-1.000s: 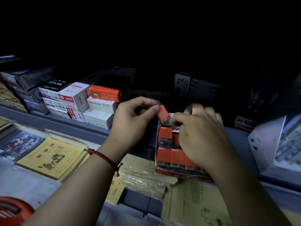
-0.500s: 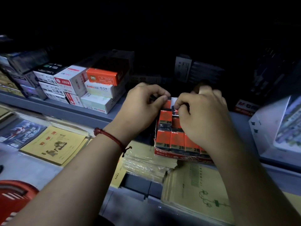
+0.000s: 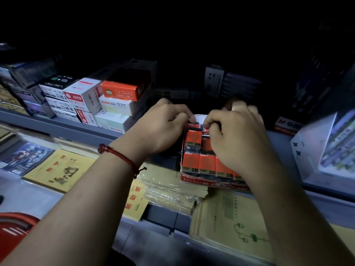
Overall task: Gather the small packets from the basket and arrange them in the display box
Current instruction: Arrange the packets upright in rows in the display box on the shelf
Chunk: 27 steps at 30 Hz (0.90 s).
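Head view: we work at the display box (image 3: 211, 182).
Our left hand (image 3: 163, 127) and right hand (image 3: 236, 139) pinch small packets (image 3: 194, 138) at its back row.

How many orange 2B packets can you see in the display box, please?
5 at least. Front row of the display box: three, a fourth's corner beneath the right hand. One behind. More may be hidden.
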{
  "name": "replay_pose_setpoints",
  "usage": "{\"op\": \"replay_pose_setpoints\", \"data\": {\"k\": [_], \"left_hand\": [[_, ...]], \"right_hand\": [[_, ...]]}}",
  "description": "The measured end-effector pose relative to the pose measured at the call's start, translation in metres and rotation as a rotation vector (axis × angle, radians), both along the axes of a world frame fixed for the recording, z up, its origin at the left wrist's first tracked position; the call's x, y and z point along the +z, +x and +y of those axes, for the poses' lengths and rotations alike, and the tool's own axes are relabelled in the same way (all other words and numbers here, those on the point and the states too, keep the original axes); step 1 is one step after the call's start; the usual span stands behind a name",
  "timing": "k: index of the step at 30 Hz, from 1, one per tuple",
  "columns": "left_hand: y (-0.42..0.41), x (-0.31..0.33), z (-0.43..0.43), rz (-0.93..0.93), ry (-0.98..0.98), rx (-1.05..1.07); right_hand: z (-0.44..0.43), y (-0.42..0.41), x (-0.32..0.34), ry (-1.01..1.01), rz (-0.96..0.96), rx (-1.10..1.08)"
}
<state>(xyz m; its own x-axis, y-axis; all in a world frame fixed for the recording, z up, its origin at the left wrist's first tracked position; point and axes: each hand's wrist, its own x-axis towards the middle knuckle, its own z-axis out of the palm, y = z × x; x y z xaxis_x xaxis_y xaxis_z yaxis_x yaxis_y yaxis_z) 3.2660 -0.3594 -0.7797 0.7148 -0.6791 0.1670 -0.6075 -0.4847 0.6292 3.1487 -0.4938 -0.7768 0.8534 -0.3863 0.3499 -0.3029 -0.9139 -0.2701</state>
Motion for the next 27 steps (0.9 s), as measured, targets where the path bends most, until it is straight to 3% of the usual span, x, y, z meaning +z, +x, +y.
{"op": "replay_pose_setpoints", "data": {"k": [3, 6, 15, 20, 27], "left_hand": [[-0.001, 0.004, 0.002, 0.014, 0.141, 0.01], [-0.004, 0.003, 0.0, -0.03, 0.156, 0.037], [-0.003, -0.012, 0.008, 0.008, -0.288, 0.029], [-0.005, -0.013, 0.019, 0.173, -0.331, -0.129], [-0.005, -0.014, 0.03, 0.317, -0.412, -0.138]], "right_hand": [[-0.001, 0.0, -0.001, 0.004, -0.007, 0.007], [-0.003, 0.0, -0.004, 0.024, -0.06, 0.015], [-0.008, 0.001, -0.007, 0.135, -0.279, 0.22], [-0.006, -0.003, -0.004, 0.173, -0.202, 0.282], [-0.006, -0.004, -0.002, 0.221, -0.158, 0.287]]}}
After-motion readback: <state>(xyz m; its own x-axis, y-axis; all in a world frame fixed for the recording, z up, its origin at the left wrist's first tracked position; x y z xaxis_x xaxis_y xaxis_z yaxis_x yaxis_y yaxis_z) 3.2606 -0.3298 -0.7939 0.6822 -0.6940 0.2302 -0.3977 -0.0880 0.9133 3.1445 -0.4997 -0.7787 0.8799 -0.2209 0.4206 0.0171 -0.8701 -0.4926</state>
